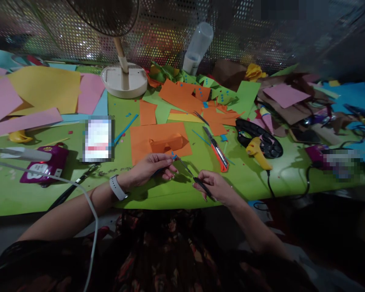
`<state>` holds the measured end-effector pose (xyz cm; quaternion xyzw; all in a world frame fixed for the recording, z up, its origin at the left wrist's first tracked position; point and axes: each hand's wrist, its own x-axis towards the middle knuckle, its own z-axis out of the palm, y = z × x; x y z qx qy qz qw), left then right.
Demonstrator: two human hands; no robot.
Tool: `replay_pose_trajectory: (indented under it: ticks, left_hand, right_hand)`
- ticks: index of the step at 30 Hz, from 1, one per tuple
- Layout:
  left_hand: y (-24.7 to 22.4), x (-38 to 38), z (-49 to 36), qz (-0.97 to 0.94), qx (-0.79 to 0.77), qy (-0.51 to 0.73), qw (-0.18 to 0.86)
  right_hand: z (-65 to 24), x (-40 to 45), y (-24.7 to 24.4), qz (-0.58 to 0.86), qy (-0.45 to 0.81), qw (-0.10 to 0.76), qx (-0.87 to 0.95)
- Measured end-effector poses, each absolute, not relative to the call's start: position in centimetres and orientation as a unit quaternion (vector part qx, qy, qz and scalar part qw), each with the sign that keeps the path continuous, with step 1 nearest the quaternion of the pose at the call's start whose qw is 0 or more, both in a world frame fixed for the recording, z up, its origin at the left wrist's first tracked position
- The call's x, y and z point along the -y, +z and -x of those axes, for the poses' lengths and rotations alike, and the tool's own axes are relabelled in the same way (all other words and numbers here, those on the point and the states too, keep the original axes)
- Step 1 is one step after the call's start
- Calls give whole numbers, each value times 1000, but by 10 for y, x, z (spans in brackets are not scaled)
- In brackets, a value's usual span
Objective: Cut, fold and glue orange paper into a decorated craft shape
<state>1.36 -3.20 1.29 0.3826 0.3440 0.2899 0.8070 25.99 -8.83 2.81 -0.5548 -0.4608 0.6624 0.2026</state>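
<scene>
My left hand (156,167), with a pale watch on its wrist, pinches a small blue paper piece (174,155) between thumb and fingers. My right hand (211,184) is closed around a slim black-handled tool (202,185). Its thin metal end points toward the blue piece; whether the two touch I cannot tell. Just beyond my left hand lies an orange sheet (140,140), with a folded orange paper shape (167,142) on it. To the right rests an orange-and-black utility knife (216,150), its blade pointing away from me.
A phone (97,140) and a purple device (45,164) lie left. Behind stands a white fan base (124,81) and a clear bottle (198,46). Orange scraps (182,95) cover the middle back. A yellow glue gun (258,153) rests on a black holder (272,142) at right.
</scene>
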Motion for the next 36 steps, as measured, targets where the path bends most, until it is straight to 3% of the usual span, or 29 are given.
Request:
replay_pose_trajectory:
  ticks: [36]
  left_hand:
    - [13,32,-14,-362,-361,280,812]
  right_hand:
    - [-262,92,14,552,657,222,463]
